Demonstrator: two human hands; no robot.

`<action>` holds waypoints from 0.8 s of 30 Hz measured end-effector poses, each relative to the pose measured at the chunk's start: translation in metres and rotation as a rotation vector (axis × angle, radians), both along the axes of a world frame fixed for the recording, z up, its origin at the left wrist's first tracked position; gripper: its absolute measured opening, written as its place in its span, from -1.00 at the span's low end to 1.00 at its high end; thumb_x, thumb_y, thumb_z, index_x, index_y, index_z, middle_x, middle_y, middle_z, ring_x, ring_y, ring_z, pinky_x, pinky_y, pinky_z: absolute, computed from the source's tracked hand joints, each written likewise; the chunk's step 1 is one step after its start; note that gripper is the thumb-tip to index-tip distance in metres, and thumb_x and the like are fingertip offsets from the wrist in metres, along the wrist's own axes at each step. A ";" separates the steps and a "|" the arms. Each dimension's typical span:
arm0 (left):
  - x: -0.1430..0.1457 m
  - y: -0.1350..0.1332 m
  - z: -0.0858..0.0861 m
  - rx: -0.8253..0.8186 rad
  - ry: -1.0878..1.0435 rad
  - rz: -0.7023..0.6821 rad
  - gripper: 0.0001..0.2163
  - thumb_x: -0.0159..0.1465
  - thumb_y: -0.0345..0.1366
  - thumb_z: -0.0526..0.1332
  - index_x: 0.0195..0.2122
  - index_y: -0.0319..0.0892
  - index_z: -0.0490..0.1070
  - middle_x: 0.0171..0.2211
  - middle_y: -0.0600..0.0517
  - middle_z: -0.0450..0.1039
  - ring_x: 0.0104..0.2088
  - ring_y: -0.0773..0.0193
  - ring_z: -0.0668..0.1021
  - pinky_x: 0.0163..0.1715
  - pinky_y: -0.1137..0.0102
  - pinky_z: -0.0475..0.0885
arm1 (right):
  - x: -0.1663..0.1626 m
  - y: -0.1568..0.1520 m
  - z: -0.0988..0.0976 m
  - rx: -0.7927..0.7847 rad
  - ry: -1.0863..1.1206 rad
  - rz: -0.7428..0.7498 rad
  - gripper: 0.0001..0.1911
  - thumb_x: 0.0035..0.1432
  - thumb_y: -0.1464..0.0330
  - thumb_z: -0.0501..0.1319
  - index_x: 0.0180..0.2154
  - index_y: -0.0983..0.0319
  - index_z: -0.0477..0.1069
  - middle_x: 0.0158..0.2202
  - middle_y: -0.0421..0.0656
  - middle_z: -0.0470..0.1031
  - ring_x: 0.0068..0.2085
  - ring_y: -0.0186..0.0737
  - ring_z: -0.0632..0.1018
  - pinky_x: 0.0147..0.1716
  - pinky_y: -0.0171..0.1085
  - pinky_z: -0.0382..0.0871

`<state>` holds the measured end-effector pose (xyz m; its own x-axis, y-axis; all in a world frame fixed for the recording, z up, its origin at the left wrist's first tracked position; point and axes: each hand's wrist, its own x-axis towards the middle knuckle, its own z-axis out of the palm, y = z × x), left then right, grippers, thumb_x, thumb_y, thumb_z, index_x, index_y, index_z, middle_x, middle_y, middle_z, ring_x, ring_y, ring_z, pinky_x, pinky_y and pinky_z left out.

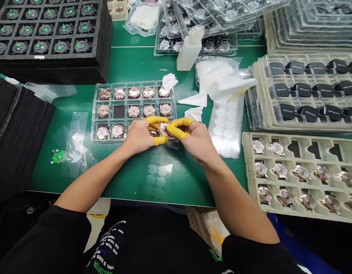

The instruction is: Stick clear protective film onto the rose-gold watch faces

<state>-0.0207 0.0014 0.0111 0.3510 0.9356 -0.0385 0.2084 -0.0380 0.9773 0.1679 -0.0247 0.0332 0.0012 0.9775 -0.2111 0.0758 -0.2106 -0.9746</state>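
My left hand point(141, 133) and my right hand point(190, 135) meet over the front right part of a clear plastic tray point(94, 114). Yellow finger cots cover several of their fingers. Between the fingertips of both hands is a rose-gold watch case point(164, 129), its round face turned up. My left fingers grip it from the left, and my right thumb and forefinger pinch it from the right. Similar watch cases fill most of the tray's pockets; one pocket in the middle row point(119, 112) shows only its dark bottom. My hands hide some front pockets.
A beige tray point(246, 152) of watch cases lies at right, below stacked trays of black parts point(303, 89). Black foam trays point(104, 49) stand at back left. A white bottle point(189, 51), wipes point(218, 82) and round clear stickers point(225, 125) lie behind and right. Green dots point(58, 156) lie left.
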 end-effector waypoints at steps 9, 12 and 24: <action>0.001 0.000 0.003 0.008 0.004 -0.003 -0.45 -0.02 -0.36 0.48 0.07 -0.22 0.62 -0.17 -0.05 0.71 -0.21 0.20 0.70 -0.16 0.35 0.66 | 0.005 0.002 -0.002 -0.001 -0.005 -0.002 -0.64 -0.08 0.10 0.54 -0.34 0.19 0.60 -0.32 -0.18 0.64 -0.29 -0.22 0.57 -0.22 -0.20 0.44; 0.000 0.000 0.001 0.006 0.007 -0.008 -0.44 -0.02 -0.34 0.50 0.08 -0.22 0.62 -0.18 -0.05 0.72 -0.22 0.20 0.71 -0.17 0.34 0.66 | 0.005 0.003 -0.005 -0.002 -0.005 0.002 -0.62 -0.09 0.08 0.56 -0.34 0.18 0.59 -0.31 -0.18 0.64 -0.29 -0.23 0.56 -0.21 -0.19 0.43; 0.000 0.000 0.004 0.000 0.001 -0.009 -0.45 -0.02 -0.38 0.47 0.07 -0.22 0.62 -0.14 -0.05 0.72 -0.21 0.20 0.71 -0.15 0.34 0.66 | 0.005 0.002 -0.004 -0.002 0.038 0.009 -0.64 -0.06 0.08 0.56 -0.33 0.19 0.60 -0.31 -0.19 0.64 -0.29 -0.25 0.56 -0.21 -0.22 0.42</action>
<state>-0.0207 0.0015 0.0147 0.3590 0.9325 -0.0387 0.2090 -0.0399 0.9771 0.1728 -0.0227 0.0295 -0.0157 0.9770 -0.2128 0.0409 -0.2121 -0.9764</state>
